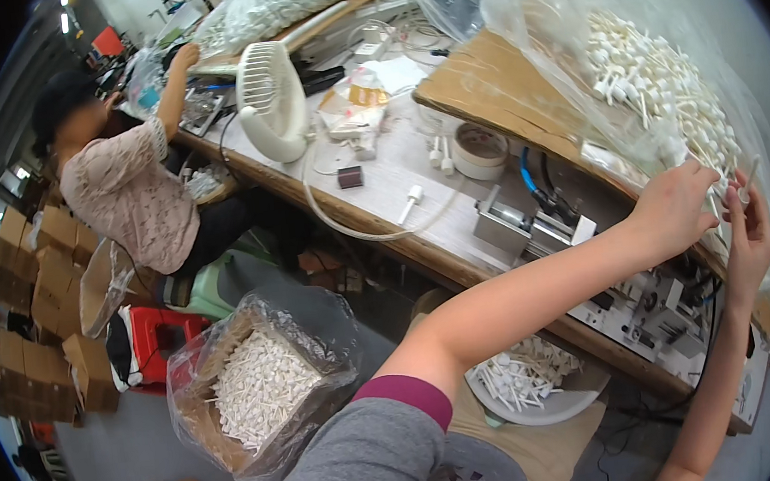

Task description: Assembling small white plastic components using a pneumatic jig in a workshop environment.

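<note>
Since the head view is all there is, here's what it's got: both hands are way over on the right, at the edge of a big heap (661, 75) of white stick-shaped bits in a clear bag (515, 1). The right hand (749, 238) has its fingers pinched on one white piece (746, 194), right beside the heap. The left hand (675, 217) is just next to it with its fingers bent in, but honestly can't tell whether they're gripping anything. The heap is up on some cardboard (481, 83), above the surface (384, 227).

Under the left forearm there's a metal fixture (532, 231), with a tape roll (479, 152) near it, plus a loose piece (412, 203) lying over to the left. Further back stands a white fan (270, 103).

Down low, a bowl (564, 414) and a plastic-lined box (199, 409) are both loaded with more of the same bits. Off to the left a co-worker (125, 191) sits at the same surface, with a red stool (159, 346) behind and stacked cartons (47, 292) beyond that.
</note>
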Demonstrator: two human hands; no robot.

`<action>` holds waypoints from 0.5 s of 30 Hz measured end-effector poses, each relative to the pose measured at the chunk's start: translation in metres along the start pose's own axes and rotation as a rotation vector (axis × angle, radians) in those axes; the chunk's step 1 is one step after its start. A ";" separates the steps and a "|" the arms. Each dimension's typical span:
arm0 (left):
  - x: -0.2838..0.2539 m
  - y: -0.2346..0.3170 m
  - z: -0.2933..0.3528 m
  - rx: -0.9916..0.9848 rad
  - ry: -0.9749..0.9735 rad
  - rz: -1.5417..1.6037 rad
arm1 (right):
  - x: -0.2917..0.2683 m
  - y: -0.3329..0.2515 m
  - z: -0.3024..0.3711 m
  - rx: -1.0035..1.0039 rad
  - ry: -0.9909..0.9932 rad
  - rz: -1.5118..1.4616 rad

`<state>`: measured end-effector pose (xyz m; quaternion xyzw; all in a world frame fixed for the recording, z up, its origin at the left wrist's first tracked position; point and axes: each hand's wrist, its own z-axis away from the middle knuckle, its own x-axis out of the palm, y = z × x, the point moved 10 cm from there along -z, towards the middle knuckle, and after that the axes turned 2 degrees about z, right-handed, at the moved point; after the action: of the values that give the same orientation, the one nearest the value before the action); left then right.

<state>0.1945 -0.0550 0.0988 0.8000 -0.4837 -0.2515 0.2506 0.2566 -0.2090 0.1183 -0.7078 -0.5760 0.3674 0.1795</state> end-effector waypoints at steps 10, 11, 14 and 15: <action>-0.017 0.017 0.009 0.013 -0.130 0.082 | 0.026 -0.019 0.050 0.026 -0.122 -0.091; -0.021 0.017 0.012 -0.038 -0.151 0.186 | 0.031 -0.025 0.053 0.026 -0.134 -0.131; -0.028 0.014 0.026 -0.202 -0.194 0.487 | 0.041 -0.038 0.064 -0.005 -0.171 -0.090; -0.029 0.012 0.031 -0.263 -0.196 0.580 | 0.041 -0.043 0.069 -0.032 -0.192 -0.055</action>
<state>0.1551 -0.0390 0.0878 0.5618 -0.6765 -0.3057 0.3650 0.1804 -0.1701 0.0885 -0.6561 -0.6155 0.4193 0.1221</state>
